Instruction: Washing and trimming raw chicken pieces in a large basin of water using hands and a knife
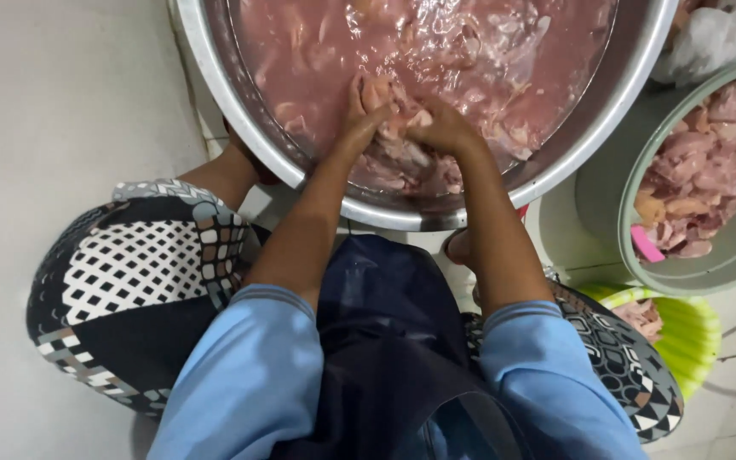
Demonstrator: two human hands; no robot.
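Note:
A big steel basin (215, 77) in front of me holds pinkish water and several raw chicken pieces. Both my hands are inside it at the near rim. My left hand (364, 115) and my right hand (445, 128) close together around one pale raw chicken piece (393, 109), held just above the water. My forearms reach over the basin's edge and my blue sleeves show below.
To the right a grey-green bowl (641, 264) holds several raw chicken pieces and a pink object (646, 244). A lime-green basket (692, 341) sits below it. White plastic bags (713, 34) lie at the top right. I squat on a pale tiled floor (61, 111).

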